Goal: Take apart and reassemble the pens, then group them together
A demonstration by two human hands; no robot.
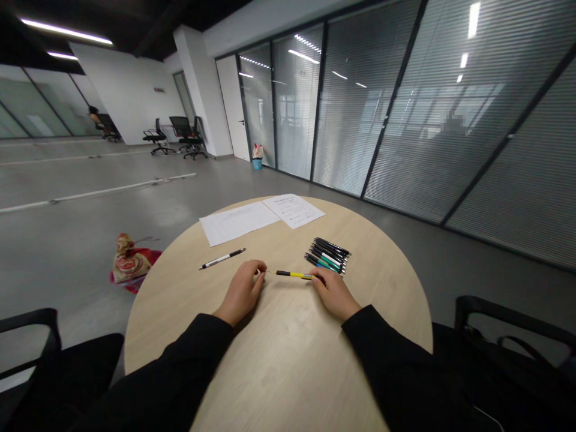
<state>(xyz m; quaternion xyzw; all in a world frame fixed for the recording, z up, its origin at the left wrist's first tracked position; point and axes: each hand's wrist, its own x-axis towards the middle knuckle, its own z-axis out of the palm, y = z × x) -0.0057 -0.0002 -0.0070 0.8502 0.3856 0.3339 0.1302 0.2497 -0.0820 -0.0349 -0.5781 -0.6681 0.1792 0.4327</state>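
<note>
A yellow and black pen (291, 275) lies level just above the round wooden table (279, 360), stretched between both hands. My right hand (333, 293) is closed on its right end. My left hand (243, 291) pinches something small at the pen's thin left tip; I cannot make out what. Just beyond my right hand lies a row of several black, green and blue pens (328, 255). A single black and white pen (222, 258) rests apart, beyond my left hand.
Two white paper sheets (261, 218) lie at the table's far side. Black chairs stand at the near left (31, 348) and near right (508, 336). A red and white bag (130, 264) sits on the grey floor to the left. Glass walls with blinds run along the right.
</note>
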